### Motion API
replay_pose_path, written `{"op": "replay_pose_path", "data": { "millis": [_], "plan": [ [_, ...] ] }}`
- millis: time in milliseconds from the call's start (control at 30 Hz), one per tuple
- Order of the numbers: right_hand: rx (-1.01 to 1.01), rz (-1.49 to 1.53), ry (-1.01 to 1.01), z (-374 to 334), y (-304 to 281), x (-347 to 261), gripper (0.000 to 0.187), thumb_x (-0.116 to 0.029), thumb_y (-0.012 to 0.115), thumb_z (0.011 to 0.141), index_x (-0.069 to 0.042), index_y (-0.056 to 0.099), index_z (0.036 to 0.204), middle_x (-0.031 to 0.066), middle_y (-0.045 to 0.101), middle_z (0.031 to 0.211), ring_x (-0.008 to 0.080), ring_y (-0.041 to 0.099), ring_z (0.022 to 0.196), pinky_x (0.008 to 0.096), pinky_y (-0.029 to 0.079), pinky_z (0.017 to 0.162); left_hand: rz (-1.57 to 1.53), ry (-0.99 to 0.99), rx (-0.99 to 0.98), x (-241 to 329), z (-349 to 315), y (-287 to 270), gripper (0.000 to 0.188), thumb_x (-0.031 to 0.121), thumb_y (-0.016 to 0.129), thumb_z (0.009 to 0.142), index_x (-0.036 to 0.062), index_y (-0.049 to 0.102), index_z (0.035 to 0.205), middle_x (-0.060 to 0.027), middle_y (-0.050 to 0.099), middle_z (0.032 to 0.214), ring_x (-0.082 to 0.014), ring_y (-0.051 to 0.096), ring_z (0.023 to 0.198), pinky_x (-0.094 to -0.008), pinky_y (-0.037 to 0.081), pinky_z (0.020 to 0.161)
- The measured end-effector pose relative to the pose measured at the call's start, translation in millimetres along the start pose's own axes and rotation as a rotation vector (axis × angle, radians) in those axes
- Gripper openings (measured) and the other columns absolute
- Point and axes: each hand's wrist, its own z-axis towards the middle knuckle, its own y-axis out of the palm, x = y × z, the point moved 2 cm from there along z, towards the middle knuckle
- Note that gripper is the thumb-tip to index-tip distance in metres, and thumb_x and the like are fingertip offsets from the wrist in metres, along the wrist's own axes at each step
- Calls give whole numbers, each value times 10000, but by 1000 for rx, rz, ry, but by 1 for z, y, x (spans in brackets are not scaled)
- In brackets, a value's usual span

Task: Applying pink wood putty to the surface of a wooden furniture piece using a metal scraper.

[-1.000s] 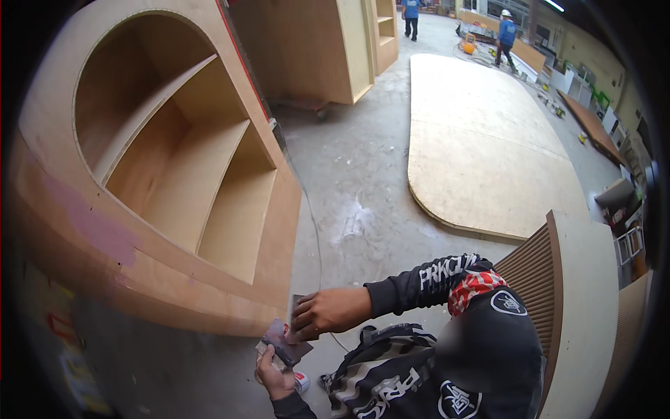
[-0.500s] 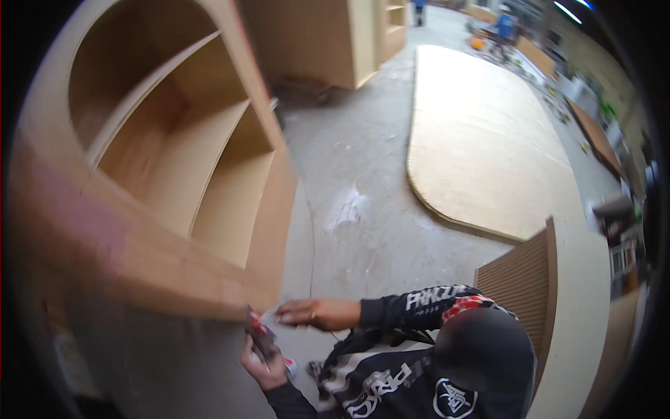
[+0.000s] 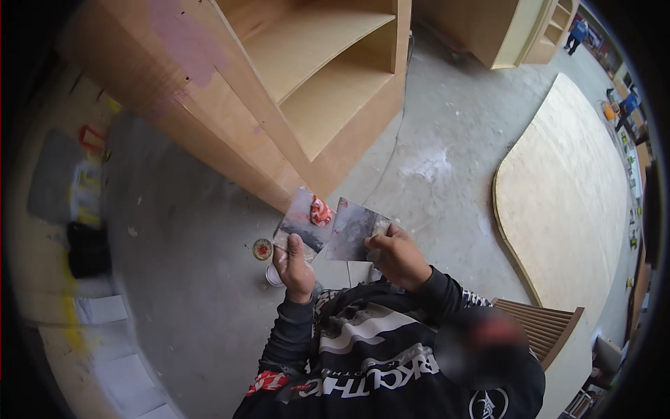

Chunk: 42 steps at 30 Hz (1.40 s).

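A: Item, left hand (image 3: pixel 294 265)?
B: Closed on a grey scraper blade (image 3: pixel 304 220) carrying a dab of red-orange filler (image 3: pixel 320 210); blade points up and away.

A: Right hand (image 3: pixel 398 257)?
B: Pinches a second grey blade (image 3: pixel 356 229), just right of the first, edges touching or nearly so.

A: Surroundings?
B: Small open tin (image 3: pixel 262 248) on the concrete floor (image 3: pixel 188 293) below-left; plywood shelf unit (image 3: pixel 307 84) directly ahead; curved board (image 3: pixel 565 195) to the right.

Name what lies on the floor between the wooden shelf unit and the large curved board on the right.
In the head view, only bare grey concrete floor with a pale dusty smear lies between the shelf unit and the curved board.
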Motion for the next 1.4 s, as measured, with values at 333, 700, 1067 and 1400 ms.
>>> {"op": "replay_pose_path", "data": {
  "millis": [333,700,1067,1400],
  "plan": [
    [-43,-588,-498,-24,14,-21,425,101,461,851,9,495,1265,91,653,1078,175,626,1030,322,498,888,506,-103,-553,-37,-10,-70,409,319,454,1038,-40,605,1160,-122,638,1132,-200,616,1007,-283,443,958],
    [-520,-1349,-1055,-14,0,-5,575,113,558,757,-84,577,1296,201,519,1272,376,531,1191,457,461,995,-465,-643,-90,-23,-13,-30,470,241,429,976,-14,489,1367,-112,582,1320,-236,573,1177,-351,441,1013],
    [-669,-1757,-1142,-10,11,-34,436,-67,552,823,-79,605,1255,138,598,1261,330,572,1144,401,504,934,-181,-674,-190,-30,10,-41,401,226,519,934,-31,545,1240,-166,625,1188,-301,631,1065,-418,511,934],
    [-654,-1745,-1147,-15,10,-39,401,-87,538,848,-69,603,1243,137,622,1193,319,572,1123,415,476,967,-14,-626,-145,-37,6,-44,351,154,501,940,-31,538,1237,-157,628,1166,-290,639,1045,-433,509,933]
  ]
}}
